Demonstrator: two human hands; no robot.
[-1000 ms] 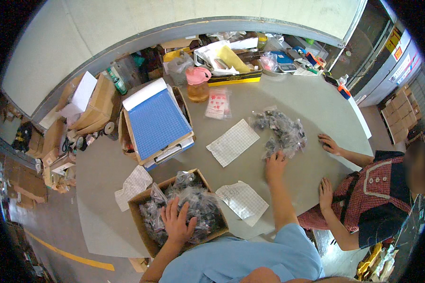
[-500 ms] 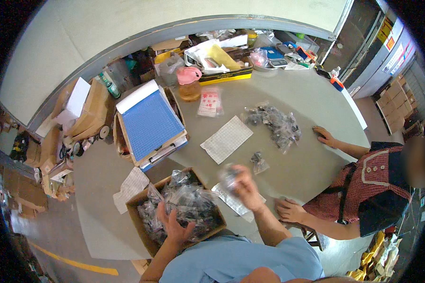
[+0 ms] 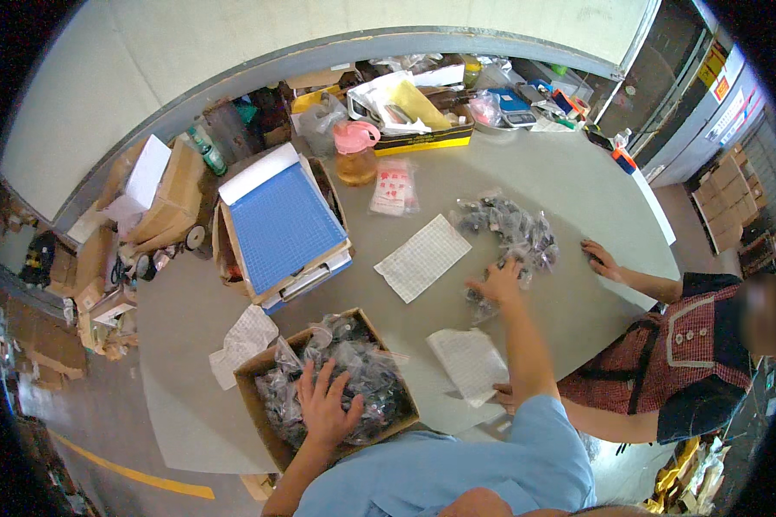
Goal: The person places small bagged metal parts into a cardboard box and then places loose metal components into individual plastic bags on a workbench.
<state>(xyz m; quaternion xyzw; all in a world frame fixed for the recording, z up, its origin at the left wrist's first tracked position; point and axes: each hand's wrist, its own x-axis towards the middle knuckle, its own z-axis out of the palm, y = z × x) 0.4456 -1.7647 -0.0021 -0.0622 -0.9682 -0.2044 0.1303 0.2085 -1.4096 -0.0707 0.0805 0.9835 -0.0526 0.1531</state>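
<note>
A cardboard box full of clear plastic bags with small dark parts stands at the table's near edge. My left hand rests on these bags with its fingers spread. Farther right, a loose pile of similar bags lies on the table. At the pile's near end my right hand reaches down with fingers apart, over a small bag that it partly covers. Whether the fingertips touch the bags, I cannot make out. White gridded sheets lie between box and pile.
A co-worker sits at the right, one hand on the tabletop. Blue-gridded paper on a clipboard tops a carton at the left. A pink-lidded jug and a yellow-black box stand at the back. Another folded sheet lies near me.
My right hand has moved away from me and rightward to the pile, and no longer carries the blurred clear bag. My left hand has lowered onto the bags. The co-worker's near hand has drawn back.
</note>
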